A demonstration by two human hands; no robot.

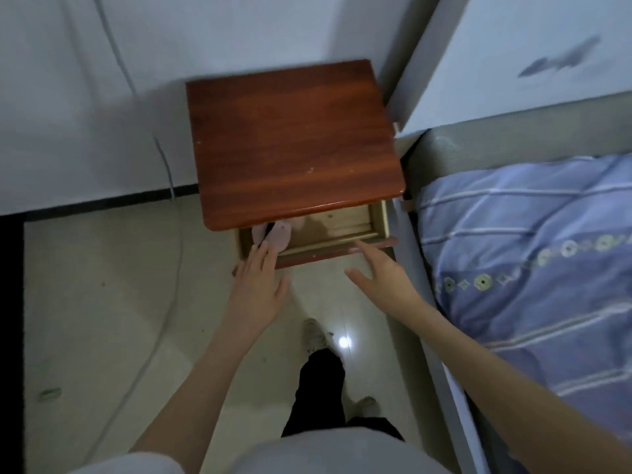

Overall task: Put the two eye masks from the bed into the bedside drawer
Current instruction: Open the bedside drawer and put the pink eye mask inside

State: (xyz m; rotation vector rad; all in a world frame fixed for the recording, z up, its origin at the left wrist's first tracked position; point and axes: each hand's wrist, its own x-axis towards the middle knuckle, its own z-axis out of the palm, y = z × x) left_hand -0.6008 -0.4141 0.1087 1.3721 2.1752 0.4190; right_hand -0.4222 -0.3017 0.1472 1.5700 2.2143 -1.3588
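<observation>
Floor: pale glossy tiled floor [102, 302] with a bright light reflection near the person's feet; a thin grey cable trails across it on the left.
Bed: grey-framed bed [431, 336] along the right side, covered by a lilac quilt with white stripes and a band of round motifs [530, 251].
Bedside cabinet: reddish-brown wooden bedside cabinet with a smooth bare top [290, 142], standing in the corner between the white wall and the head of the bed.
Drawer: light wooden drawer with a reddish front panel [335, 251], pulled partly out from under the cabinet top; its pale inner bottom shows on the right half.
Left hand: left hand [260, 285] reaches to the drawer's left end, palm down, fingers [263, 254] held flat and close together over the front edge, gripping nothing that can be seen.
Right hand: right hand [383, 275] hovers at the drawer front towards its right, fingers spread loosely, forefinger stretched to the top edge of the front panel, holding nothing.
Eye masks: soft pale pink eye masks with a dark strap [277, 234] lie inside the drawer at its left end, partly under the cabinet top, just beyond the left fingertips; whether they touch cannot be told, nor whether one or two lie there. They are well apart from the right hand.
</observation>
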